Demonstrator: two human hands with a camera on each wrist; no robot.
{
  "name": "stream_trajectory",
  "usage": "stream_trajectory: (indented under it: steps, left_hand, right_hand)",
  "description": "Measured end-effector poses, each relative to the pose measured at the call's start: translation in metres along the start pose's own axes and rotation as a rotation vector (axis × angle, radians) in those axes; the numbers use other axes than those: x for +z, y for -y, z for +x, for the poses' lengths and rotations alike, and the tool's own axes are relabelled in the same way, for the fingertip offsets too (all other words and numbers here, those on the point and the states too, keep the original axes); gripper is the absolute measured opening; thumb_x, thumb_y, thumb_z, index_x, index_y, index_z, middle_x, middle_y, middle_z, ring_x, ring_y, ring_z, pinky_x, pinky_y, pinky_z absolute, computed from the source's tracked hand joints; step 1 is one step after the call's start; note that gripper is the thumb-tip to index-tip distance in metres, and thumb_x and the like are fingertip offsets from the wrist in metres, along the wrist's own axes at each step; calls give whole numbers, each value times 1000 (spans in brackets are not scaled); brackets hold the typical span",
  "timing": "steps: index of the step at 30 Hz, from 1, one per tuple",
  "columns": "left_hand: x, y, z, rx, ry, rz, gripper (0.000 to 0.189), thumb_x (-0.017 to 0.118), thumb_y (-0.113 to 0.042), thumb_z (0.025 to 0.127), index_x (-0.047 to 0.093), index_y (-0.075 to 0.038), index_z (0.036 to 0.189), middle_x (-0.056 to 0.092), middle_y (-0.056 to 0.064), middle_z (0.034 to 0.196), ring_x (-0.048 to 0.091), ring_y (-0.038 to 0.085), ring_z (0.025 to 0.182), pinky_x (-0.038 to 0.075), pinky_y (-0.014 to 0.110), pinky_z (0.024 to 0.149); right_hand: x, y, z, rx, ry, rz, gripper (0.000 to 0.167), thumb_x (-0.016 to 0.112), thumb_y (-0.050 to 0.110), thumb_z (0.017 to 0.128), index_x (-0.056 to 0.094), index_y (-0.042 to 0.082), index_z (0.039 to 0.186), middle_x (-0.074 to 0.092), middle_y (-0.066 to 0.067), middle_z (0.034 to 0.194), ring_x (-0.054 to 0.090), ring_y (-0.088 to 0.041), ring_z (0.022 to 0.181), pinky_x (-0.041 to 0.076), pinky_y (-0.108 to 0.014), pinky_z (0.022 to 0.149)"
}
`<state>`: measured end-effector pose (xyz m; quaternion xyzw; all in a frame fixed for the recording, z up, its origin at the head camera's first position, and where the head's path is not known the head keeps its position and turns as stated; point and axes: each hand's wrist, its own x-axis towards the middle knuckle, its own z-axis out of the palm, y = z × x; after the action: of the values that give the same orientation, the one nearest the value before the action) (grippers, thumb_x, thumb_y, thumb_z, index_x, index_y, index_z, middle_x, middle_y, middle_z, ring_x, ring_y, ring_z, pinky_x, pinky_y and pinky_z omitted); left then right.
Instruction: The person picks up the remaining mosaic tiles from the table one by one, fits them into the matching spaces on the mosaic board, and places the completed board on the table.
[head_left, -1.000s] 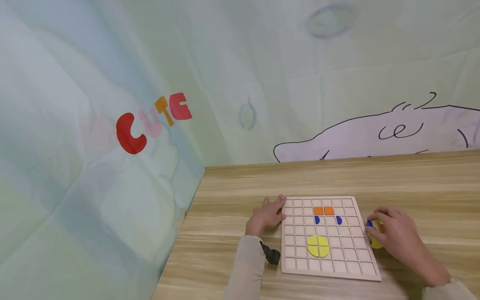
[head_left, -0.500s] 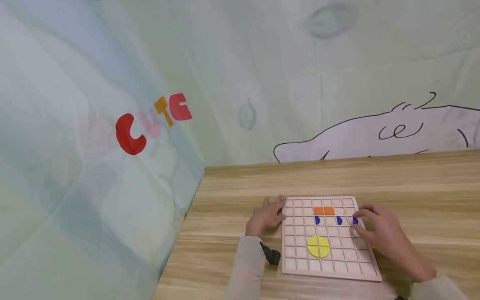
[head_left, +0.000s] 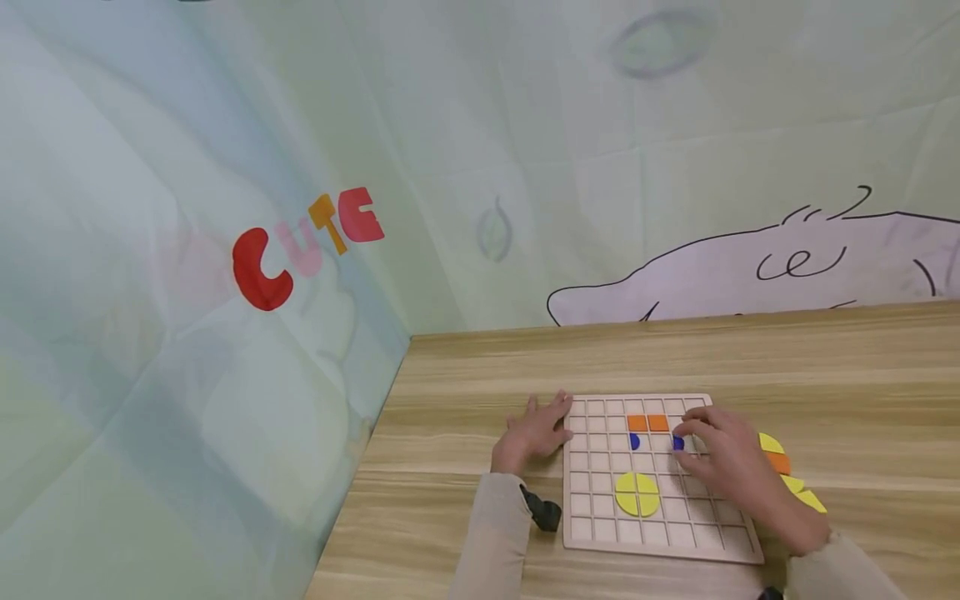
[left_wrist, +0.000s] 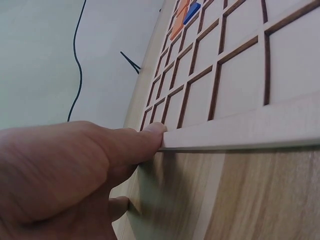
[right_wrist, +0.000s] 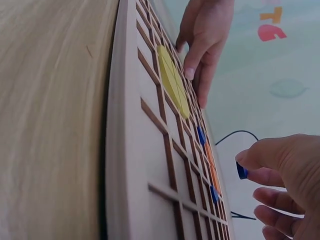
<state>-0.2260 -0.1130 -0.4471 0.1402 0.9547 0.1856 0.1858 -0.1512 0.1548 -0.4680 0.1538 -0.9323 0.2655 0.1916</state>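
Note:
A pale wooden grid board [head_left: 581, 481] lies on the table. My right hand [head_left: 727, 454] is over its right part, pinching a small blue piece [right_wrist: 242, 170] between thumb and fingertips, raised off the board in the right wrist view. Two blue half-round pieces sit in cells: one [head_left: 634, 442] below the orange squares [head_left: 647, 422], the other [right_wrist: 214, 194] overlapped by my right fingertips in the head view. Lower down, several yellow quarter pieces [head_left: 637, 495] form a circle. My left hand [head_left: 536, 429] rests at the board's left edge, fingers spread, thumb [left_wrist: 155, 131] touching the rim.
Several loose yellow pieces [head_left: 771, 443] and an orange piece [head_left: 778, 463] lie on the table [head_left: 480, 367] right of the board, partly behind my right hand. A printed cloth backdrop [head_left: 450, 167] stands along the table's back and left edges.
My right hand has moved left from the loose pieces onto the board, carrying the blue piece. The loose pieces are now uncovered. My left hand has stayed at the board's edge.

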Motion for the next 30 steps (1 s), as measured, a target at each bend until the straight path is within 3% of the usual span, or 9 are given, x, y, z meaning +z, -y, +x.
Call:
stream_trajectory:
  steps: [11, 30]
  left_hand:
    - [0, 0, 0, 3, 10, -16, 58, 49, -27, 100, 25, -23, 153, 16, -7, 161, 3, 34, 149, 7, 72, 109]
    - [0, 1, 2, 4, 10, -9, 58, 47, -28, 100, 24, -23, 153, 15, -7, 161, 3, 35, 148, 7, 72, 109]
  right_hand:
    - [14, 14, 5, 41, 139, -11, 14, 79, 17, 76, 71, 13, 87, 61, -12, 109, 54, -36, 104, 40, -58, 86]
    - [32, 20, 7, -12, 162, -13, 15, 80, 23, 76, 73, 16, 86, 62, -9, 112, 53, -29, 105, 43, -54, 86]
